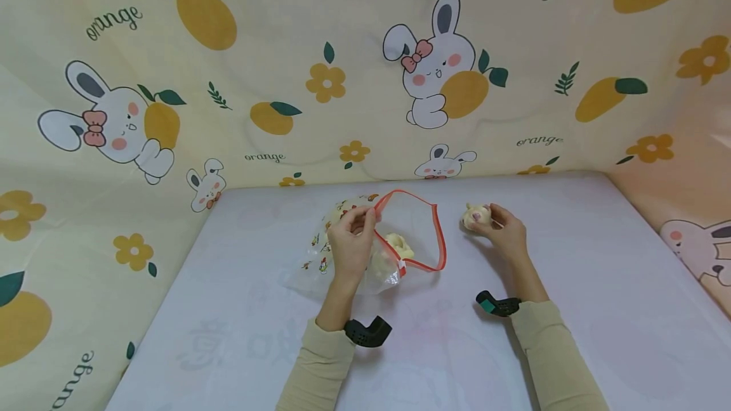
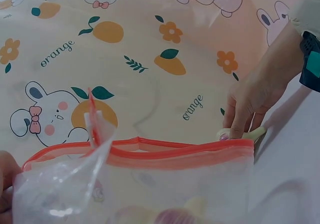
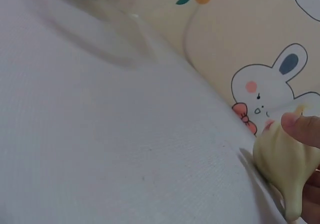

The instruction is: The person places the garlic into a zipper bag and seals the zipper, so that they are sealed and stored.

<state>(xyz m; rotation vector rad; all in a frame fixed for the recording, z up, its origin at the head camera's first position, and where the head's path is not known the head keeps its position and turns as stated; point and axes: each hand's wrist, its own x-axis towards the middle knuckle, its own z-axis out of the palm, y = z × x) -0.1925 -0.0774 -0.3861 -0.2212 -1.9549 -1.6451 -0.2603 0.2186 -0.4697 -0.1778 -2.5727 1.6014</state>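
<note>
Garlic [image 1: 473, 215] in right hand [image 1: 507, 230], grip pinching it low at tabletop [image 1: 228, 335] (contact unclear). Lies just right of bag [image 1: 313, 274], apart; red rim [image 1: 440, 236] gapes toward it. Stem [image 3: 294, 201] points down in right wrist view. Left hand [image 1: 351, 243] farther, pinching rim's left side.

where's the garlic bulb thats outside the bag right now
In the head view, the garlic bulb is right of centre, held in the right hand, to the right of the clear red-rimmed bag.

one bag [image 1: 316, 254], one garlic bulb [image 3: 280, 159] outside it, two wrist cameras [image 1: 368, 333]
</note>
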